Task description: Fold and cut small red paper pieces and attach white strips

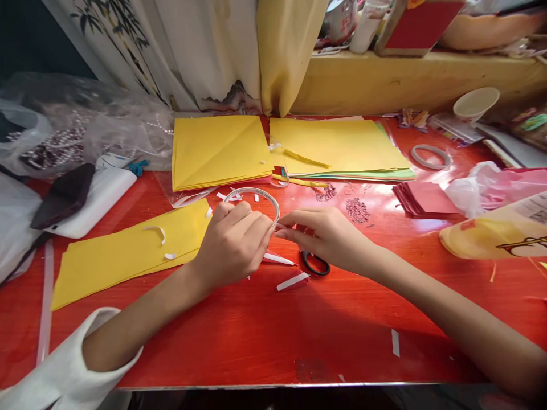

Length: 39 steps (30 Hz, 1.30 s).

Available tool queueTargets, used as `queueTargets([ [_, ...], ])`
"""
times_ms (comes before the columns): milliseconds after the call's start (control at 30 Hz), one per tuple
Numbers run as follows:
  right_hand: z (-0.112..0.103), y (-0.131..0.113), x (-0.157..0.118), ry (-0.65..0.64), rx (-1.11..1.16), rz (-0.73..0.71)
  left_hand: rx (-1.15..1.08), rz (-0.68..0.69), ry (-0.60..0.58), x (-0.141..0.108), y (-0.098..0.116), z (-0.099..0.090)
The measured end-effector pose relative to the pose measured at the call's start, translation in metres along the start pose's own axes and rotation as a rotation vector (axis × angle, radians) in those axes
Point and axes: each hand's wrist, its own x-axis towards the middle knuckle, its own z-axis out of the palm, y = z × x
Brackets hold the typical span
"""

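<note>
My left hand (237,242) is wrapped round a thin roll of white tape (270,199), whose ring stands up above the knuckles with printing on its inner core. At the roll's right side, my right hand (327,233) pinches the tape's end between thumb and fingers. Below the right hand lie scissors (315,263), only a black handle loop showing clearly. White strips lie nearby, one of them a narrow strip on red paper (293,281). Left of my left hand is a stack of long yellow paper pieces (128,250) with tape scraps on it.
Stacks of yellow paper (222,151) lie at the back. A second tape ring (431,156), dark red paper (427,199) and a yellow plastic-wrapped package (499,228) are at right. Plastic bags of beads (64,136) and a white device (96,199) are at left.
</note>
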Motion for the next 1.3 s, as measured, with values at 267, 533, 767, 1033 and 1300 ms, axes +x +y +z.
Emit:
queueTargets([
  [267, 0.005, 0.004, -0.003, 0.028, -0.006, -0.041, 0.059, 0.051, 0.049, 0.001, 0.004, -0.001],
  [533, 0.018, -0.015, -0.003, 0.044, 1.045, 0.648, 0.371, 0.316, 0.073, -0.002, 0.008, -0.015],
  [767, 0.012, -0.006, -0.007, 0.173, 1.072, 0.634, 0.369, -0.139, 0.178, 0.002, -0.024, -0.03],
  [1033, -0.007, -0.01, -0.005, 0.063, 0.546, 0.383, 0.123, 0.107, -0.506, -0.001, -0.03, -0.006],
  [1300, 0.003, 0.0, -0.02, -0.225, 0.407, 0.39, -0.377, -0.018, -0.599, 0.003, -0.014, -0.015],
])
